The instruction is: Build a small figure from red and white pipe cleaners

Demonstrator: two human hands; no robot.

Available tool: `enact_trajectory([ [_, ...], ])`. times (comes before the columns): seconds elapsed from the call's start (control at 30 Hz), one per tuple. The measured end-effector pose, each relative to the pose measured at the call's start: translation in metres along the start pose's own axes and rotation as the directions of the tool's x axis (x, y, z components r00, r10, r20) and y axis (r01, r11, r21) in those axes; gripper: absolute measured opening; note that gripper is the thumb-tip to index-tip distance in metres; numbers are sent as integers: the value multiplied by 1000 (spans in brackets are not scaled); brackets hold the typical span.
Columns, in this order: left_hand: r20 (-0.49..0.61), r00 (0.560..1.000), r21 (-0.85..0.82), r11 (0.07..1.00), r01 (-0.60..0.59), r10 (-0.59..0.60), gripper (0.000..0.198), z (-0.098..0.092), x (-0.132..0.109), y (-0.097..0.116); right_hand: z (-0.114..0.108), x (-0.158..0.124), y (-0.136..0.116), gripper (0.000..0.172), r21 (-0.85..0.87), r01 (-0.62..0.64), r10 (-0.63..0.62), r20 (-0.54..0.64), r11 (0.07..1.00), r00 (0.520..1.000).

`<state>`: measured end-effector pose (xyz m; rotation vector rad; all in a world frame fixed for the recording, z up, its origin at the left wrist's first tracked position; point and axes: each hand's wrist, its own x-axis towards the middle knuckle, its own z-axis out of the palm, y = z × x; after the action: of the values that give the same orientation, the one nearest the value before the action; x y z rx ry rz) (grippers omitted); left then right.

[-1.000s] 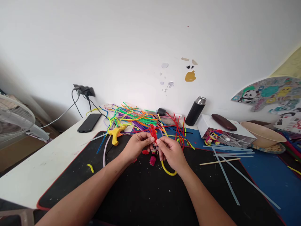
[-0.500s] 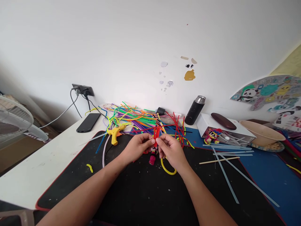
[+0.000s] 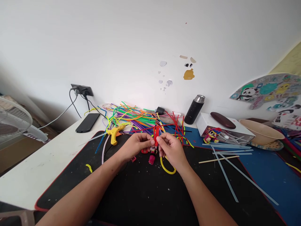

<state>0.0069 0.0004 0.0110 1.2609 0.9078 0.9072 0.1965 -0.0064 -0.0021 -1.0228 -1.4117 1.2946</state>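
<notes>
My left hand [image 3: 137, 146] and my right hand [image 3: 172, 149] meet over the black mat, each with thumb and forefinger pinched on a bunch of red pipe cleaners [image 3: 156, 133] that points up between them. Just below the fingertips is a small figure [image 3: 152, 158] with a magenta end and dark and light parts; whether it is joined to the red bunch I cannot tell. A yellow loop [image 3: 168, 171], perhaps a scissor handle, shows under my right hand, its rest hidden. Beside my left hand lies a small red piece [image 3: 134, 159].
Multicoloured pipe cleaners [image 3: 138, 117] are heaped by the wall. A yellow glue gun [image 3: 114, 135] and a phone [image 3: 87, 122] lie left. To the right are a black flask [image 3: 194, 110], a white box [image 3: 244, 133], a finished-looking doll [image 3: 212, 135], glue sticks [image 3: 225, 175] and a beige bowl [image 3: 261, 131].
Both hands keep their pinch on the red pipe cleaners with small finger shifts. More of the small figure and the red pieces near my left hand shows now. The view has moved very slightly.
</notes>
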Motion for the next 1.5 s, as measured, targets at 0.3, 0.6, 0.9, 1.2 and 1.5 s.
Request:
enact_trajectory([
  [0.3,8,1000,-40,999,28,-27,42,2,1,-2,1,0,-1,38,-9,-31,31,34,999,999],
  [0.6,-72,997,-107,994,-13,5,41,1,2,-5,1,0,-2,36,2,-30,29,75,1000,997],
  [0.9,-57,998,-66,998,-26,22,41,0,3,-8,3,-1,-5,33,-30,-63,65,81,998,995],
  [1.2,-61,998,-86,996,11,-16,43,2,3,-6,3,-1,-1,28,-78,-51,57,78,996,995],
  [1.5,-74,997,-124,992,-5,-4,42,3,2,-4,0,-1,0,29,-86,-22,30,90,996,996],
])
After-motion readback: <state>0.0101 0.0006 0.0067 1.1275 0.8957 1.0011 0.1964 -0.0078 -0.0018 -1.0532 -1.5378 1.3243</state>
